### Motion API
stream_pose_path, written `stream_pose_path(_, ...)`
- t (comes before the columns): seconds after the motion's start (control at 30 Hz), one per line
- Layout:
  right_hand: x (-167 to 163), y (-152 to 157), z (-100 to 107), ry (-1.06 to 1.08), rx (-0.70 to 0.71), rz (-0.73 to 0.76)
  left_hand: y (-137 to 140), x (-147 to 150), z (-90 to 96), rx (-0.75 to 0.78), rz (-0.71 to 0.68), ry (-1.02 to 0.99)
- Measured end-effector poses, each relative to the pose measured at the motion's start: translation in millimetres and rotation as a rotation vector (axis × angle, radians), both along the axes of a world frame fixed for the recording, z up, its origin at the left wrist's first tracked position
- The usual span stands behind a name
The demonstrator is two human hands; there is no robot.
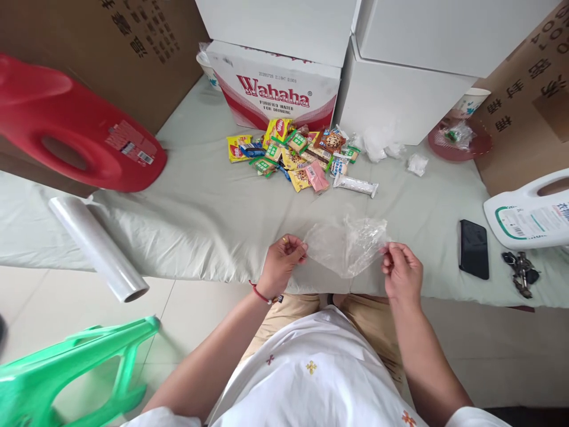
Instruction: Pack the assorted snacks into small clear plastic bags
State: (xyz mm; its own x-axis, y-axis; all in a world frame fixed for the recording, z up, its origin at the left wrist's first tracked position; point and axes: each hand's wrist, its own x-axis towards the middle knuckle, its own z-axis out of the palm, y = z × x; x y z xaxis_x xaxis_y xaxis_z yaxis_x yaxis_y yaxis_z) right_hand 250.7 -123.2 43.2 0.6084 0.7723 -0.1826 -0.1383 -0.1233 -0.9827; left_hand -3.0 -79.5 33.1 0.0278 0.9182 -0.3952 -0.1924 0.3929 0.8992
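Note:
A clear plastic bag [344, 248] is stretched between my two hands above the front part of the cloth-covered table. My left hand [284, 264] pinches its left edge between thumb and fingers. At the opposite edge my right hand [402, 270] is closed on the bag in the same way. Beyond the bag lies a pile of small wrapped snacks [296, 151] in yellow, green, blue, brown and pink packets. A white wrapped bar [355, 185] rests at the pile's near right side.
A Wahaha carton [280, 89] stands behind the snacks. On the left are a red jug [80, 124] and a plastic film roll [98, 249] jutting past the edge. Rightward sit crumpled plastic [377, 142], a red plate [460, 139], a phone [473, 249], keys [521, 273] and a white bottle [528, 216].

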Motion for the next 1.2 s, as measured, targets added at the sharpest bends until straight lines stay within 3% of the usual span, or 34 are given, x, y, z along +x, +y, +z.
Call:
stream_pose_path(0.23,52.6,-25.6,-16.1,-0.181,-0.148,-0.059,3.7,-10.2,-6.2,-0.024,-0.001,-0.004)
stream_pose_path(0.33,49.1,-29.6,-6.8,-0.461,-0.063,-0.108,0.1,-6.8,-6.1,-0.012,-0.045,0.001)
stream_pose_path(0.4,35.6,-26.7,4.8,-0.635,0.047,0.008,-2.4,-3.5,-5.0,-0.009,-0.07,0.006)
stream_pose_path(0.5,5.9,-13.9,16.5,-0.762,0.141,0.375,-6.1,0.7,-2.4,0.001,-0.106,0.027)
stream_pose_path(0.63,-28.0,11.4,9.0,-0.802,0.173,0.638,-13.2,-1.5,2.8,0.041,-0.286,0.085)
stream_pose_path(0.7,-36.8,22.6,1.6,-0.803,0.207,0.681,-17.0,-7.5,6.9,0.101,-0.435,0.14)
stream_pose_path(0.77,-41.2,30.9,-3.4,-0.802,0.234,0.692,-18.3,-14.6,11.9,0.167,-0.491,0.185)
stream_pose_path(0.9,-44.1,37.6,-8.0,-0.824,0.261,0.723,-4.9,-16.2,20.2,0.158,-0.191,0.189)
stream_pose_path(0.97,-45.0,37.3,-10.7,-0.839,0.276,0.764,9.6,-5.5,21.5,0.106,-0.127,0.211)
stream_pose_path(1.13,-42.9,31.9,-16.3,-0.869,0.312,0.816,42.7,36.9,13.8,0.139,-0.381,0.364)
stream_pose_path(1.2,-38.6,28.7,-15.4,-0.848,0.341,0.79,47.4,48.2,8.4,0.165,-0.407,0.358)
